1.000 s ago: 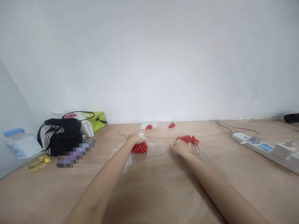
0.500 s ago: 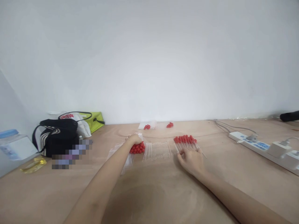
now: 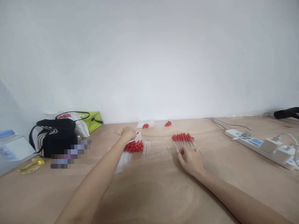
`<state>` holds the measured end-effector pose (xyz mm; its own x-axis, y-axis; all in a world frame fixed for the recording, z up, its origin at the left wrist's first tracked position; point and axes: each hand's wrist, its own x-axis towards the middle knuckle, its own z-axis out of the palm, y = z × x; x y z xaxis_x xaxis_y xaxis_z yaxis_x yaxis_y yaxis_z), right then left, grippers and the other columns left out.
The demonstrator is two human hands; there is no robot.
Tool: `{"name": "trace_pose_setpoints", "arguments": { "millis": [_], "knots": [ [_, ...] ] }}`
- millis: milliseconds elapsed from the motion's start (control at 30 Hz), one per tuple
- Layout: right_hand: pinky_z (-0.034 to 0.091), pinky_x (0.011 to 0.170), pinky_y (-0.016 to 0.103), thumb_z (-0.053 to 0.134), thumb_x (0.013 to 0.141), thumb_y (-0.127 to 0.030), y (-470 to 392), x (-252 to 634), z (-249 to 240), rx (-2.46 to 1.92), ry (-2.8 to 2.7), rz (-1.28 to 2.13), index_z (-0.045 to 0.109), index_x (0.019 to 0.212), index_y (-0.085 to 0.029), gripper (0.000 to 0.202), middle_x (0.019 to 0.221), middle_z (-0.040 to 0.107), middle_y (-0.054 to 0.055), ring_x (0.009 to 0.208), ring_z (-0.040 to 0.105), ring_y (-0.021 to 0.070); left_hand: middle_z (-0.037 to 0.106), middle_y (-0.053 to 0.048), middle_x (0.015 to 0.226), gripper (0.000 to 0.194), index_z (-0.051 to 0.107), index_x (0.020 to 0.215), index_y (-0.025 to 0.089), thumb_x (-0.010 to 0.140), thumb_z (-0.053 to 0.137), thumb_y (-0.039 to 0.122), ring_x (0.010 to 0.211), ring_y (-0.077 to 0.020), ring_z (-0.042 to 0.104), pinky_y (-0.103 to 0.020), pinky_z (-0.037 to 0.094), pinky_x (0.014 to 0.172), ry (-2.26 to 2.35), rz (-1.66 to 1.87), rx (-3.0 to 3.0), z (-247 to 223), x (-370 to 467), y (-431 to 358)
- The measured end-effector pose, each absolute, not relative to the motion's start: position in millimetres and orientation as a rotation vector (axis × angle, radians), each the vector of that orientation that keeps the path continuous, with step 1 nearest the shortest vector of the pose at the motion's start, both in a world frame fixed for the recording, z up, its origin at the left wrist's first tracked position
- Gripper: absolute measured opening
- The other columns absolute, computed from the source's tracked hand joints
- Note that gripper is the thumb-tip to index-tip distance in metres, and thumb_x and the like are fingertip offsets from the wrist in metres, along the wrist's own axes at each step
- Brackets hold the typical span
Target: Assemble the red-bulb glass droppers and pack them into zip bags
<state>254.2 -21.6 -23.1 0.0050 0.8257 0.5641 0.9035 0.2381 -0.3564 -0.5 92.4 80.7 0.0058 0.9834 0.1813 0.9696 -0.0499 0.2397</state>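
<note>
My right hand lies over a row of droppers, thin clear tubes with red bulbs. Its fingers curl round the lower ends of the tubes. Left of it, a row of bare clear tubes lies side by side on the table. My left hand is just above a heap of loose red bulbs on clear plastic bags. Its fingers are bent together and mostly hidden behind the hand, so what they hold cannot be made out.
Two small groups of red bulbs, one on the left and one on the right, lie by the wall. A white power strip with plugs is at right. A black bag and a green bag stand at left.
My left hand has moved a little left and away from me, uncovering more of the red bulb heap. My right hand stays on the droppers. The view has shifted slightly.
</note>
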Motion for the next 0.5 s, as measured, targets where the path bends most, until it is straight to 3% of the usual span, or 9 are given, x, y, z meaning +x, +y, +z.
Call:
{"name": "trace_pose_setpoints", "arguments": {
  "millis": [67, 167, 367, 500],
  "knots": [
    [0.032, 0.068, 0.033, 0.038, 0.081, -0.025, -19, 255, -28, -1.495, -1.837, -0.160, 0.048, 0.071, -0.018, 0.016, 0.064, 0.059, 0.002, 0.061, 0.054, 0.0172, 0.062, -0.011, 0.084, 0.017, 0.060, 0.075, 0.013, 0.079, 0.053, 0.028, 0.085, -0.0253, 0.056, -0.036, 0.042, 0.075, 2.050, 0.524, 2.281, 83, 1, 71],
    [0.034, 0.064, 0.030, 0.037, 0.083, -0.023, -16, 254, -34, -1.359, -1.872, -0.139, 0.048, 0.073, -0.018, 0.016, 0.067, 0.059, 0.003, 0.061, 0.054, 0.0168, 0.061, -0.005, 0.083, 0.014, 0.059, 0.076, 0.016, 0.080, 0.048, 0.026, 0.082, -0.0201, 0.056, -0.030, 0.041, 0.073, 1.816, 0.590, 2.443, 69, 9, 30],
    [0.034, 0.066, 0.030, 0.034, 0.084, -0.017, -21, 248, -32, -1.196, -2.006, -0.126, 0.053, 0.101, -0.018, 0.025, 0.083, 0.061, 0.007, 0.074, 0.055, 0.0176, 0.058, -0.003, 0.079, 0.007, 0.053, 0.079, 0.017, 0.080, 0.046, 0.017, 0.075, -0.0179, 0.053, -0.030, 0.042, 0.069, 1.280, 0.720, 2.558, 8, 21, -24],
    [0.031, 0.066, 0.029, 0.034, 0.083, -0.012, -27, 244, -26, -1.181, -2.109, -0.165, 0.057, 0.093, -0.019, 0.027, 0.076, 0.059, 0.005, 0.070, 0.052, 0.0157, 0.056, -0.005, 0.086, 0.023, 0.051, 0.101, 0.016, 0.080, 0.045, 0.014, 0.082, -0.0187, 0.052, -0.032, 0.042, 0.075, 1.194, 0.771, 2.478, -9, 23, -25]
  ]
}}
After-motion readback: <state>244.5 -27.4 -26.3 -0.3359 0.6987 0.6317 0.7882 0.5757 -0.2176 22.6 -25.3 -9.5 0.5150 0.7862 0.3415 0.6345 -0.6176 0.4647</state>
